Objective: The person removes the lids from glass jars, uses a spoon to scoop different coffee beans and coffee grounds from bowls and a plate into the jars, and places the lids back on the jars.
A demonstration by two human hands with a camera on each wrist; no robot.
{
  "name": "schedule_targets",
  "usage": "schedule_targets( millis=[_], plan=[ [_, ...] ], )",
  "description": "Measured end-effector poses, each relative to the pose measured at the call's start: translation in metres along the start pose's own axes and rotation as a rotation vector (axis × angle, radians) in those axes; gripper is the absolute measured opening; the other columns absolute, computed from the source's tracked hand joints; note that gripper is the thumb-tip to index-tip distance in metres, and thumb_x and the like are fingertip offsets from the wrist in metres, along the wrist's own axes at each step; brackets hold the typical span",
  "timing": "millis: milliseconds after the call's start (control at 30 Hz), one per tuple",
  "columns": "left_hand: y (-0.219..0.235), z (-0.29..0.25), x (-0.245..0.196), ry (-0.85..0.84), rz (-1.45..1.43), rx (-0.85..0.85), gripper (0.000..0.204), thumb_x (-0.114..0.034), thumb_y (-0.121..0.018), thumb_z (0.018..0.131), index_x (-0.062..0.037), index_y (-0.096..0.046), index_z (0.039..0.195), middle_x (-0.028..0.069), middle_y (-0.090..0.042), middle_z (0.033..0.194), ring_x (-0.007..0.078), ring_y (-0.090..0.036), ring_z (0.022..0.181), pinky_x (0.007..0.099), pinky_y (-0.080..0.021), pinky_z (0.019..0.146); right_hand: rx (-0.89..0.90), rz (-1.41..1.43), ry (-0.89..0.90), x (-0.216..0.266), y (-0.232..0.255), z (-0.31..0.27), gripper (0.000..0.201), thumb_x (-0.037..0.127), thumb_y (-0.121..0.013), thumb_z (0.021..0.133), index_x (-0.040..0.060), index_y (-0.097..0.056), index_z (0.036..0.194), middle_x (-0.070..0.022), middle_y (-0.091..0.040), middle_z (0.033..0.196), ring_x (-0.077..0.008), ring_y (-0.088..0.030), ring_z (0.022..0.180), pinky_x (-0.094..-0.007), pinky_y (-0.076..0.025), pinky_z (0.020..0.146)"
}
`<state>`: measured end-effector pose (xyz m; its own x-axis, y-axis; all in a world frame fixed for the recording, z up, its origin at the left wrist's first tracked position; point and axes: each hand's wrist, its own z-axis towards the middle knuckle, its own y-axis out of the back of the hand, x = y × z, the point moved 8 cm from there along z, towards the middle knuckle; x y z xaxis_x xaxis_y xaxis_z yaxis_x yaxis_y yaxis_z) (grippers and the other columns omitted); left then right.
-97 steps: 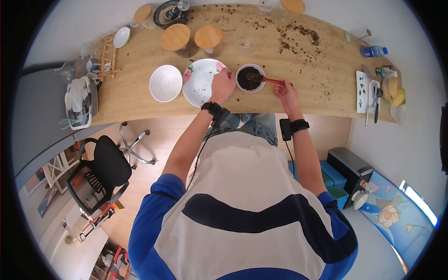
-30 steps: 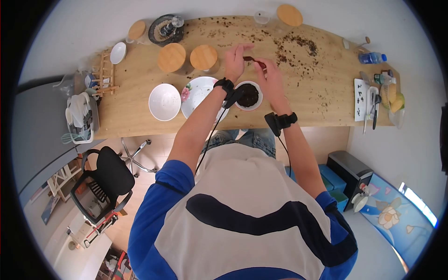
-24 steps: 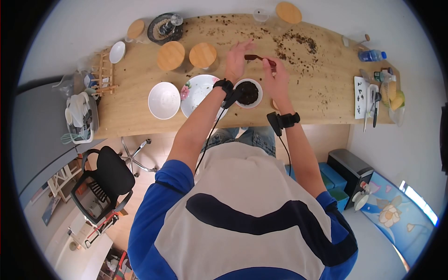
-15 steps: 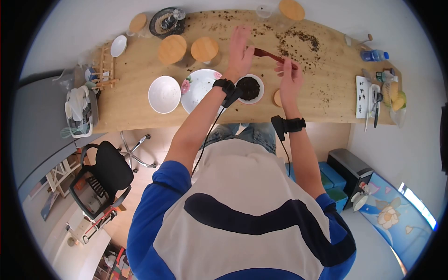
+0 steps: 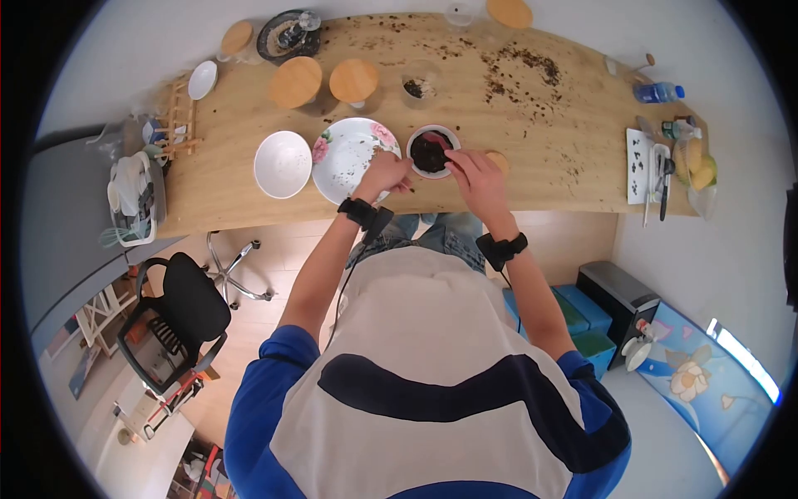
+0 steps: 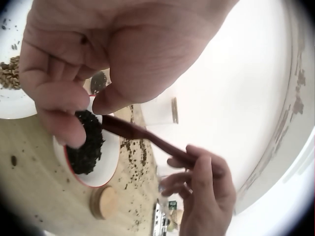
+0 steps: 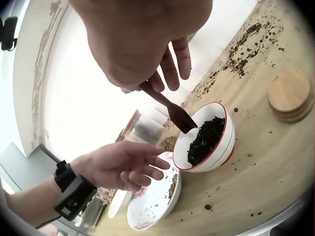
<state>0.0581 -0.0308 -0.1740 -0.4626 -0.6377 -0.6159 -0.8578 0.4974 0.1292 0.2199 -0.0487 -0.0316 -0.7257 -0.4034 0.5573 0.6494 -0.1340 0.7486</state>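
In the head view the right hand (image 5: 484,190) holds a dark red scoop (image 5: 440,138) over a small red-rimmed bowl (image 5: 455,135) of dark leaves (image 5: 426,155). The right wrist view shows the scoop (image 7: 178,117) tilted, its wide end near the rim of the bowl (image 7: 228,142). Over the near right side of a floral plate (image 5: 337,170) is the left hand (image 5: 384,175), fingers loosely bent, seen holding nothing in the right wrist view (image 7: 129,164). Brown grains (image 7: 173,187) lie in the plate. A dark speck (image 6: 84,39) sticks to the left palm.
A white bowl (image 5: 283,165) stands left of the plate. Wooden-lidded jars (image 5: 297,81) and a clear cup (image 5: 421,86) are behind. A wooden disc (image 5: 498,160) lies right of the leaf bowl. Dark bits (image 5: 532,71) are scattered at the back; a white tray (image 5: 638,166) is at right.
The left hand has come back toward the body, from beside the scoop's end to over the plate. The right hand has moved left and nearer with the scoop, now over the leaf bowl.
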Motion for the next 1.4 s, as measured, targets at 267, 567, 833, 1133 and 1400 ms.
schedule_targets(
  millis=[267, 567, 833, 1133, 1400],
  plan=[
    [-0.043, 0.03, 0.03, -0.058, -0.382, 0.122, 0.03, -0.012, -0.04, 0.089, 0.0146, -0.047, 0.101, 0.0254, -0.061, 0.089, 0.0309, -0.065, 0.072, 0.0351, -0.057, 0.062, 0.089, -0.038, -0.023, -0.009, -0.012, -0.01, 0.017, 0.015, -0.061, 0.079, 0.0079, -0.059, 0.095, -0.0062, -0.06, 0.085, -0.0245, -0.058, 0.077, -0.0347, -0.046, 0.064],
    [-0.033, 0.023, 0.011, -0.201, -0.323, -0.088, 0.029, -0.009, -0.041, 0.085, 0.0183, -0.05, 0.086, 0.0236, -0.063, 0.072, 0.0281, -0.066, 0.064, 0.0325, -0.056, 0.053, -0.078, 0.075, -0.529, -0.066, -0.006, -0.024, 0.018, 0.02, -0.054, 0.087, 0.0025, -0.058, 0.091, -0.0129, -0.062, 0.076, -0.0245, -0.059, 0.063, -0.0333, -0.046, 0.057],
    [-0.02, 0.001, -0.003, -0.251, -0.117, -0.211, 0.029, -0.011, -0.044, 0.085, 0.0149, -0.054, 0.077, 0.0205, -0.063, 0.064, 0.0245, -0.066, 0.057, 0.0307, -0.055, 0.051, -0.17, 0.789, -1.115, -0.114, -0.053, -0.065, 0.024, 0.026, -0.052, 0.09, 0.0029, -0.057, 0.096, -0.0083, -0.064, 0.081, -0.0121, -0.057, 0.058, -0.0232, -0.046, 0.053],
    [-0.011, -0.008, -0.017, -0.288, -0.031, -0.213, 0.029, -0.012, -0.044, 0.084, 0.0125, -0.057, 0.079, 0.0165, -0.064, 0.064, 0.0229, -0.065, 0.055, 0.0311, -0.054, 0.052, -0.119, 1.269, -1.283, -0.129, -0.089, -0.081, 0.022, 0.028, -0.051, 0.091, 0.0063, -0.055, 0.095, -0.0066, -0.063, 0.083, -0.0133, -0.057, 0.067, -0.0271, -0.046, 0.06],
    [-0.02, 0.01, 0.001, -0.219, -0.227, -0.05, 0.028, -0.01, -0.04, 0.086, 0.0155, -0.052, 0.087, 0.0204, -0.064, 0.072, 0.0259, -0.067, 0.064, 0.0316, -0.056, 0.06, -0.086, 1.311, -1.218, -0.134, -0.081, -0.085, 0.026, 0.031, -0.051, 0.091, 0.0069, -0.057, 0.099, -0.0051, -0.063, 0.083, -0.0125, -0.057, 0.07, -0.0274, -0.046, 0.064]
  ],
)
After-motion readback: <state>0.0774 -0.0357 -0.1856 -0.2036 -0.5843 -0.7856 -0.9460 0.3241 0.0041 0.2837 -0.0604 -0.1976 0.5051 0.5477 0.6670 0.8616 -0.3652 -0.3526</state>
